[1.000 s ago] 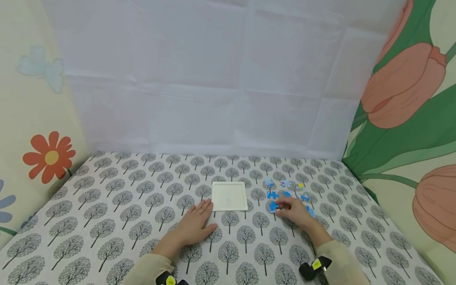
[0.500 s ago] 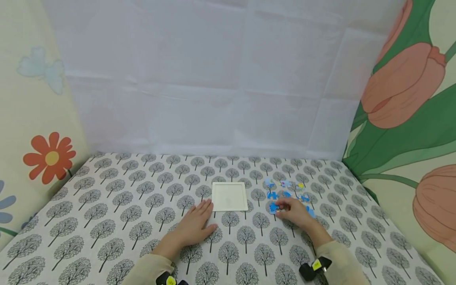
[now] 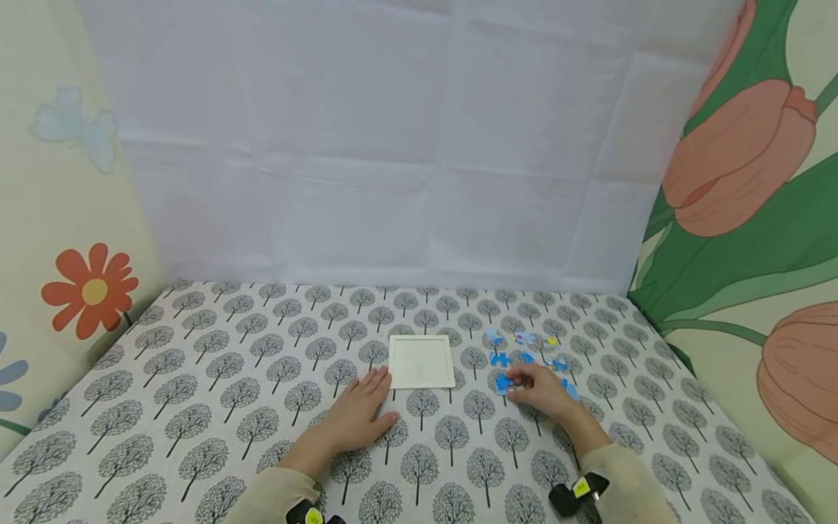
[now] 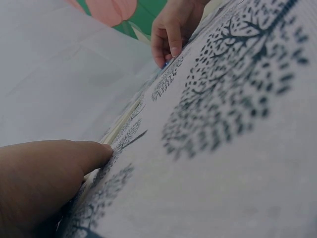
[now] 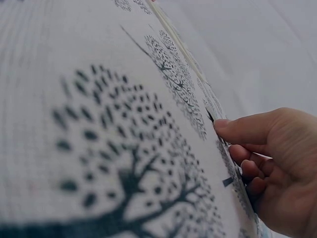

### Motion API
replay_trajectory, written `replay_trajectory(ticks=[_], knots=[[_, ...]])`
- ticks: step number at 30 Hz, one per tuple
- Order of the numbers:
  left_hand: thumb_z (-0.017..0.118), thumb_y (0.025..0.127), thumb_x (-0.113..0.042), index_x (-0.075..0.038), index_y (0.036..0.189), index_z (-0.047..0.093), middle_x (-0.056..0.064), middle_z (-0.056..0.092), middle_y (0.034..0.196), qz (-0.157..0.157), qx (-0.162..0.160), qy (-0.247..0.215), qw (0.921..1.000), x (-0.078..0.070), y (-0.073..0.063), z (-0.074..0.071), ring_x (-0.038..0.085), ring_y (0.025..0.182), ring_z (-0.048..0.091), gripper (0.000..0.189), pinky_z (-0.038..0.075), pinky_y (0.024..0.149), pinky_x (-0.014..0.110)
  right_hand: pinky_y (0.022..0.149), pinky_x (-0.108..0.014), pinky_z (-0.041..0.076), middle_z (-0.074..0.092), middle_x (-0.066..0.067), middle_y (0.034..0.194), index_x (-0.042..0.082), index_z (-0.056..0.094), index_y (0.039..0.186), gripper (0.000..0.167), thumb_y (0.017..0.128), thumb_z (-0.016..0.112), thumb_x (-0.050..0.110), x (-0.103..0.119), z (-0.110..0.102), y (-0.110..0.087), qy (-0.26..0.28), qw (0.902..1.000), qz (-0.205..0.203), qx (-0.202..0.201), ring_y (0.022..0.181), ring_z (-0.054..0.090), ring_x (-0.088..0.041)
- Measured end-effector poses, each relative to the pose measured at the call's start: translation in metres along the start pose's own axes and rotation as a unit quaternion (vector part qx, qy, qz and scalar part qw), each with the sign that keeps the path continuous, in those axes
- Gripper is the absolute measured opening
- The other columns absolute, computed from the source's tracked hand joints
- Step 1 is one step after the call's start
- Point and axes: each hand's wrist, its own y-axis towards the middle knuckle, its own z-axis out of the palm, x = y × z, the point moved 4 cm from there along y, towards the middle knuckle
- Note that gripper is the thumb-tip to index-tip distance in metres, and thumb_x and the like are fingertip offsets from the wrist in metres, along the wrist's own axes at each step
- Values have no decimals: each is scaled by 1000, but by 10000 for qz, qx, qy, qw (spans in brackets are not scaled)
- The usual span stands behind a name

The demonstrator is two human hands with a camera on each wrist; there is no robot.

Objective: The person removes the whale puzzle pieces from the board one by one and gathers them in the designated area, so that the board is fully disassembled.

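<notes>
A square cream puzzle tray (image 3: 422,362) lies flat on the tree-print cloth. My left hand (image 3: 356,415) rests palm down on the cloth, fingers straight, their tips at the tray's lower left edge. To the right of the tray, my right hand (image 3: 540,393) pinches a blue jigsaw piece (image 3: 503,383) at table level between thumb and index finger. In the right wrist view the other fingers of the right hand (image 5: 282,163) are curled in; the piece is barely visible there. The left wrist view shows the left thumb (image 4: 94,154) near the tray's edge.
Several other jigsaw pieces, mostly blue, lie in loose rows just beyond the right hand, among them one with yellow (image 3: 551,340) and a pale one with pink (image 3: 524,338). Another blue piece (image 3: 570,389) is partly hidden behind the hand. A white cloth backdrop (image 3: 393,145) closes the table's far side.
</notes>
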Motion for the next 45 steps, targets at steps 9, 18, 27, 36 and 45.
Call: replay_trajectory(ticks=[9, 18, 27, 36, 45], knots=[[46, 87, -34, 9, 130, 28, 22, 22, 136, 26, -23, -51, 10000, 1, 1, -1, 33, 125, 17, 63, 14, 100, 47, 52, -29, 37, 50, -1, 80, 3, 61, 98, 29, 71, 69, 7, -2, 1, 1, -6, 9999, 138, 58, 63, 40, -17], [49, 86, -32, 10, 130, 29, 22, 24, 135, -47, -9, -236, 9997, 4, 2, -1, 33, 125, 18, 64, 14, 100, 47, 52, -28, 38, 51, -4, 77, -1, 60, 98, 28, 72, 68, 6, -2, 1, 5, 531, 9984, 182, 76, 62, 42, -18], [53, 85, -30, 8, 129, 32, 20, 26, 135, -243, -39, -581, 9980, 6, 6, -4, 31, 125, 20, 62, 15, 100, 45, 57, -29, 42, 52, -4, 78, 0, 59, 102, 28, 78, 63, 14, 0, -4, 6, 564, 9955, 747, -136, 69, 47, -17], [53, 85, -28, 7, 127, 36, 21, 32, 132, -534, 49, -506, 9973, 18, 9, -22, 33, 122, 25, 58, 19, 98, 47, 59, -29, 45, 55, -4, 81, -3, 55, 107, 32, 83, 57, 18, 19, -19, 11, 25, 9996, 274, -51, 72, 52, -17], [46, 88, -30, 9, 129, 31, 23, 27, 133, -736, -283, -152, 9968, 27, 13, -61, 36, 122, 23, 58, 14, 98, 52, 81, -46, 40, 53, -14, 109, 1, 45, 123, 51, 86, 50, 36, 42, -43, 18, -686, 9971, -186, -286, 100, 48, -29]])
